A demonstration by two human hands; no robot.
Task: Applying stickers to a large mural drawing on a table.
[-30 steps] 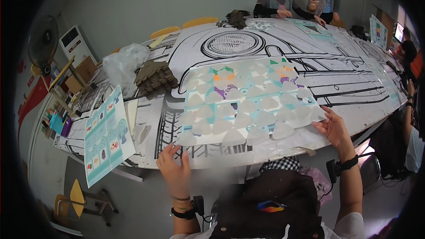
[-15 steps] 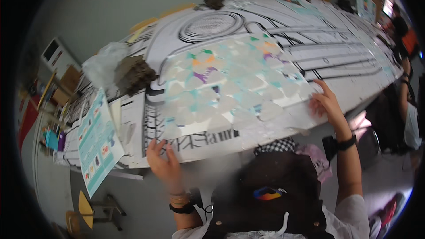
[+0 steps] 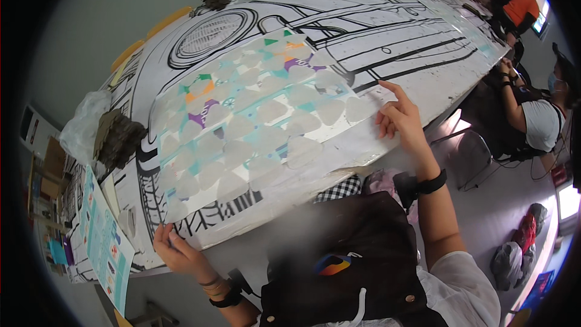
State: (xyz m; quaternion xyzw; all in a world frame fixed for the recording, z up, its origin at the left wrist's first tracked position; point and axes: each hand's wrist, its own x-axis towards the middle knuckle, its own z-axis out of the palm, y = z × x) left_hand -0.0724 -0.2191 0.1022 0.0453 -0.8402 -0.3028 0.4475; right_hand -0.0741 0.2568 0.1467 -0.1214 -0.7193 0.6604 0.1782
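Note:
A large printed sheet in white, teal, purple and orange (image 3: pixel 339 126) lies flat on the table. Many thin, pale grey, rounded flat pieces (image 3: pixel 273 111) cover it in rows. At the sheet's near left corner, my left hand (image 3: pixel 178 253) rests by the table edge, fingers loosely apart with nothing visible in them. My right hand (image 3: pixel 402 118) hovers or rests just right of the sheet; its index finger points out, the others are bent, and it appears to hold nothing. Whether either hand touches the sheet is hard to tell.
A stack of brown-grey lumpy slabs (image 3: pixel 118 139) sits left beside a clear plastic bag (image 3: pixel 86 122). A printed teal board (image 3: pixel 106 242) hangs over the left edge. The white table (image 3: pixel 387 42) bears black line drawings. A person (image 3: pixel 538 106) sits at right near a chair (image 3: pixel 469 154).
My view has turned to the right, so the table and sheet appear shifted left and tilted. Both hands stay beside the sheet, and the pieces look unmoved.

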